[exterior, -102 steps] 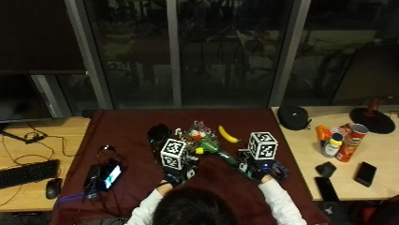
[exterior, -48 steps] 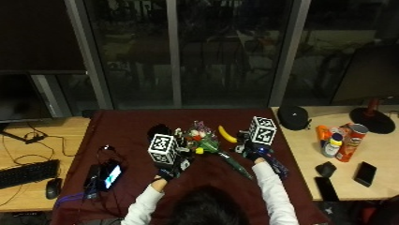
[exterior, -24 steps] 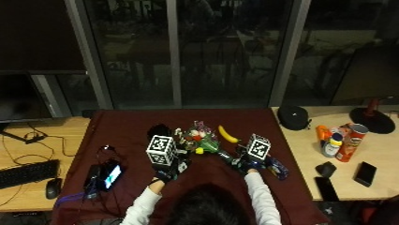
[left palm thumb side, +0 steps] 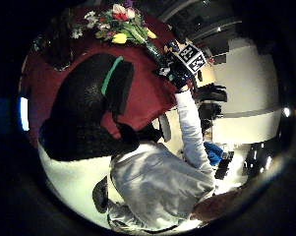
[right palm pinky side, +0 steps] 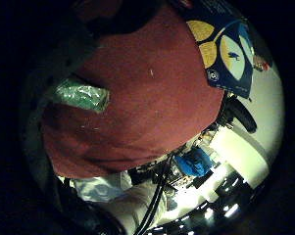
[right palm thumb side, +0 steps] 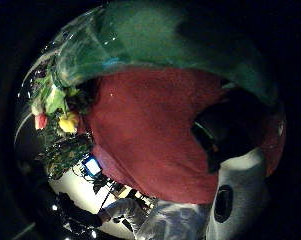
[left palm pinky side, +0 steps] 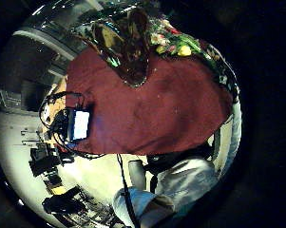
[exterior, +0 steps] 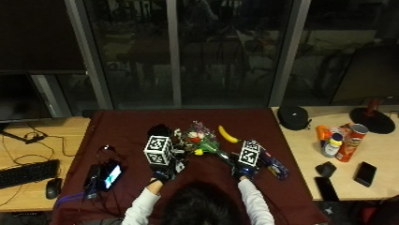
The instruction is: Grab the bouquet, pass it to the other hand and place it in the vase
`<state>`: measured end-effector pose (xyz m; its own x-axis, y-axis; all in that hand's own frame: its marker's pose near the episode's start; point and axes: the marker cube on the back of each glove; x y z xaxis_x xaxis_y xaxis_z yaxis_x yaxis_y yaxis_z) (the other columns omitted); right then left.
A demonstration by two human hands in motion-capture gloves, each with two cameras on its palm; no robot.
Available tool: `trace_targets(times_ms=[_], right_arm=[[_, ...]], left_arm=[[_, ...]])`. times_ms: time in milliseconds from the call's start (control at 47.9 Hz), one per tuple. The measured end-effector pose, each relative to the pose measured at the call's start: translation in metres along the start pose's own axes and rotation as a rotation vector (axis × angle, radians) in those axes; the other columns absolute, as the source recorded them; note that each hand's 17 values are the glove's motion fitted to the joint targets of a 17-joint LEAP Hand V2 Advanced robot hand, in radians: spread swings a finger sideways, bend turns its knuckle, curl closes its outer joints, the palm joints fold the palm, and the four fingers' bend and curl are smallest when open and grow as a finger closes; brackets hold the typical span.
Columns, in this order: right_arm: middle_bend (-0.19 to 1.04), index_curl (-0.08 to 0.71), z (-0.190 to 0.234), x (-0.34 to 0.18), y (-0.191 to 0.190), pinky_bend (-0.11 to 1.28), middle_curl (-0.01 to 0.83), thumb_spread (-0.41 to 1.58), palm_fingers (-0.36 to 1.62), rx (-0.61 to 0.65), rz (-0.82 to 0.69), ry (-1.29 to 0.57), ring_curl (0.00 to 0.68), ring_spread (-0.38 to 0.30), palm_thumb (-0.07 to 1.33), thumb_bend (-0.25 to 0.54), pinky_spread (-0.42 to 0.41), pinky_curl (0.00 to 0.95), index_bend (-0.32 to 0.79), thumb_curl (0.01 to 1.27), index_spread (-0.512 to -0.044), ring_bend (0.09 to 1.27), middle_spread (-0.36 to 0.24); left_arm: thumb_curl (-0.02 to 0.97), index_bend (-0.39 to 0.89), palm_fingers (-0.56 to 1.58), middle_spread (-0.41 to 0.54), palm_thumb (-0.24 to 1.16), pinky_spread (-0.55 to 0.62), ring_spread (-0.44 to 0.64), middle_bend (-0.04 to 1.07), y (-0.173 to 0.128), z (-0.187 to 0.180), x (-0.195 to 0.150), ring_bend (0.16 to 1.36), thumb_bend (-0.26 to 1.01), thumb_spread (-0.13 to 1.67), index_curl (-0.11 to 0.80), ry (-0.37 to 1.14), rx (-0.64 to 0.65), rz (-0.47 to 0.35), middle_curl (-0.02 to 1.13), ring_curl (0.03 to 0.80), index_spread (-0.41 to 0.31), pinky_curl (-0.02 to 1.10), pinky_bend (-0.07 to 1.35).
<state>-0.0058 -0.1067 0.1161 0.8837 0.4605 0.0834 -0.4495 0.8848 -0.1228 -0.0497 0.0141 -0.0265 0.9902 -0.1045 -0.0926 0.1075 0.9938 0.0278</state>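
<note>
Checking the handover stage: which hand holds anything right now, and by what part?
The right hand grips the bouquet by its green-wrapped stem end; the left hand holds nothing.

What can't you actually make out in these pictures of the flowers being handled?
- Right hand: in the outside view a marker cube covers its fingers, so its hold on the bouquet stem is hidden.
- Left hand: its fingers are likewise covered.
- Vase: dark against the tablecloth, its shape is unclear.
- Bouquet stem end: in the right little finger side view only a green wrapped stub shows.
</note>
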Motion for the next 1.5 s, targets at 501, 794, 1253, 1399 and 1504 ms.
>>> trace_targets(times_ms=[501,794,1253,1399,1504], right_arm=[[0.56,0.349,-0.014,-0.006,-0.007,0.57,0.538,1.09,1.46,0.391,-0.092,-0.184,0.461,-0.216,1.02,0.038,-0.277,0.375,0.20,0.40,-0.228,0.74,-0.204],[0.73,0.495,-0.029,-0.009,0.008,0.62,0.598,0.87,1.50,0.419,-0.011,-0.684,0.520,-0.201,0.96,-0.029,-0.269,0.435,0.49,0.43,-0.206,0.86,-0.184],[0.80,0.559,-0.068,-0.089,0.042,0.70,0.614,0.46,1.40,0.561,-0.699,-1.382,0.542,-0.190,1.05,-0.023,-0.252,0.490,0.47,0.62,-0.205,0.95,-0.167],[0.80,0.576,-0.067,-0.105,0.060,0.70,0.613,0.39,1.39,0.453,-0.663,-1.465,0.540,-0.189,1.06,-0.025,-0.251,0.496,0.48,0.66,-0.208,0.95,-0.162],[0.80,0.585,-0.069,-0.113,0.061,0.70,0.612,0.35,1.39,0.521,-0.762,-1.428,0.539,-0.188,1.05,-0.029,-0.253,0.501,0.48,0.68,-0.210,0.95,-0.166]], left_arm=[[0.290,0.14,0.43,0.092,0.30,0.27,0.18,0.18,-0.001,0.002,-0.002,0.50,-0.02,1.22,0.297,-0.002,-0.045,0.000,0.38,0.309,-0.054,0.34,0.25],[0.290,0.15,0.44,0.083,0.31,0.26,0.17,0.18,-0.018,-0.002,0.013,0.48,-0.02,1.23,0.307,0.162,-0.046,0.077,0.37,0.306,-0.059,0.34,0.24],[0.311,-0.01,-0.02,0.290,0.28,0.35,0.32,0.17,-0.083,-0.035,0.084,0.69,-0.04,1.00,0.142,0.864,-0.124,0.219,0.34,0.359,0.123,0.41,0.49],[0.320,0.03,-0.19,0.408,0.27,0.42,0.41,0.15,-0.094,-0.037,0.102,0.72,-0.03,0.93,0.093,1.054,-0.186,0.270,0.30,0.343,0.154,0.40,0.54],[0.324,0.04,-0.23,0.465,0.28,0.45,0.47,0.14,-0.101,-0.037,0.112,0.72,-0.03,0.89,0.072,1.181,-0.224,0.272,0.27,0.332,0.178,0.39,0.54]])
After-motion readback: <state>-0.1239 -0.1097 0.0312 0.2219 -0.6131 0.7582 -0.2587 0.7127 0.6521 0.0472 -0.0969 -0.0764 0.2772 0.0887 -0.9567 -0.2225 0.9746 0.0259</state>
